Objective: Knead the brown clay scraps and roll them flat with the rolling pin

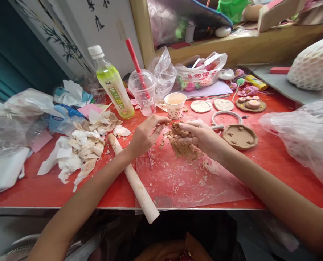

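Head view: pinching a brown clay lump (180,128) (no clear long axis) between fingers of the right hand (201,136), by loose clay (187,149) on the plastic sheet (183,192); holding the left hand (148,134) just leftward, fingers curled, closure impossible to tell.

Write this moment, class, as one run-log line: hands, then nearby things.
right hand: holding brown clay; left hand: near paper cup; nearby: white rod, clay dish
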### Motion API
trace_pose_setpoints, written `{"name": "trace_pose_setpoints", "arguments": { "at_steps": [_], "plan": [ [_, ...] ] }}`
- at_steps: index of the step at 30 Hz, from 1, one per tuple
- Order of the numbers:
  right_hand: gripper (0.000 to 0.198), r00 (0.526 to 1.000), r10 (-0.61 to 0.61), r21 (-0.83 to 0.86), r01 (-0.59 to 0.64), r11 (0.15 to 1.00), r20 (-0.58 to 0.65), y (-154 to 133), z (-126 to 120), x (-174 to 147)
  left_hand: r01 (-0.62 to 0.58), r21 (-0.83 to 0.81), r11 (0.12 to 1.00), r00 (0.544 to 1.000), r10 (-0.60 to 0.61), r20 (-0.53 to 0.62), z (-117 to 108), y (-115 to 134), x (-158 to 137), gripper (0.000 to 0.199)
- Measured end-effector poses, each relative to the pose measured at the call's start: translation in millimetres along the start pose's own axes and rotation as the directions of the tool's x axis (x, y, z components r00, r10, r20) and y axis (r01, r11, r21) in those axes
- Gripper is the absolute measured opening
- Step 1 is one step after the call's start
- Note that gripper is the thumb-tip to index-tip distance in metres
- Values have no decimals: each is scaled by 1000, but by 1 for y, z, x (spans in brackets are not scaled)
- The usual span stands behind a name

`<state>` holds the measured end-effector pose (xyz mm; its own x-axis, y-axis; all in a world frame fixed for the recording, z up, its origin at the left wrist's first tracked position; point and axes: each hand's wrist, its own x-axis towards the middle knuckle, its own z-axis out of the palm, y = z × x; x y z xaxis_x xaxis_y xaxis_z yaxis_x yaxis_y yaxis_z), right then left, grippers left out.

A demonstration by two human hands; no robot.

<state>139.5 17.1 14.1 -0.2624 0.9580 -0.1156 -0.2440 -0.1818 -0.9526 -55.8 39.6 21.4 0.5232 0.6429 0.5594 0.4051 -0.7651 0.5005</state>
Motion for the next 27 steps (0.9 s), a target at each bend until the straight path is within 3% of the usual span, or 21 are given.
{"name": "trace_pose_setpoints", "arguments": {
  "at_steps": [3,6,10,14,17,21,27],
  "plan": [
    [18,998,-9,-25,7,1000,-69,1,-3,2,82,-15,997,996,-82,-19,-4,-3,1,15],
    [17,994,-19,-77,11,997,-104,2,-5,4,105,3,994,985,-104,138,-13,-6,4,14],
    [15,992,-54,-63,47,997,-116,1,-6,4,127,90,988,885,-154,440,-31,-14,6,11],
    [15,984,-60,-40,54,998,-167,0,-8,5,110,288,951,827,-248,504,-37,-22,5,11],
    [13,987,-30,-27,26,999,-156,0,-10,6,-29,489,872,827,-254,502,-31,-22,1,25],
    [13,991,-16,1,16,1000,-133,2,-10,6,-314,672,670,825,-158,543,-21,-19,-5,38],
    [12,991,-19,52,26,998,-132,1,-9,6,-415,673,612,803,-101,587,-13,-20,-10,35]
  ]
}}
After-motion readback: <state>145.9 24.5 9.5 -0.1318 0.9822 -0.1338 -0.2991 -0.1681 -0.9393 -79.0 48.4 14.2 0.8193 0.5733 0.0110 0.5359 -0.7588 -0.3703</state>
